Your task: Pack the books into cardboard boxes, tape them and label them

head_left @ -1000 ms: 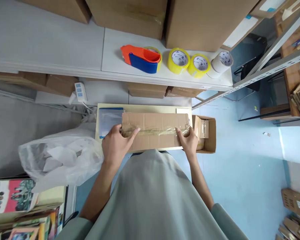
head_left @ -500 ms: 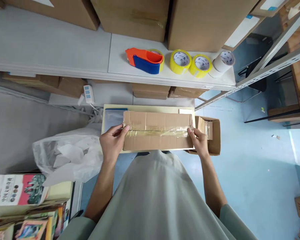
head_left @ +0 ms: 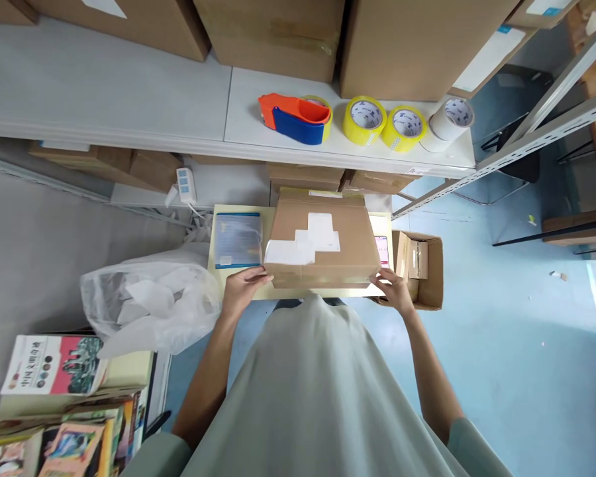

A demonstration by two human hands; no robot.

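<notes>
A cardboard box (head_left: 355, 232) with white paper labels (head_left: 322, 232) on its upper face rests on a small cream table (head_left: 219, 281) before me. My left hand (head_left: 239, 289) grips the box's near left corner between thumb and fingers. At the near right corner, my right hand (head_left: 395, 291) holds it the same way. Shiny tape runs along the near edge. A clear blue-edged folder (head_left: 238, 240) lies left of the box. Part of a phone (head_left: 381, 250) with a lit screen shows on the right; the box hides the rest.
On the shelf (head_left: 179, 109) ahead stand a tape dispenser (head_left: 298, 119), yellow tape rolls (head_left: 365, 121), a white roll (head_left: 451, 121) and large cartons (head_left: 278, 40). An open carton (head_left: 434, 278) sits right. Left are a plastic bag (head_left: 153, 301) and books (head_left: 54, 364).
The box has tipped from showing its long taped side to showing its labelled face. Both hands have moved slightly down with its near edge. The folder and phone are now more exposed.
</notes>
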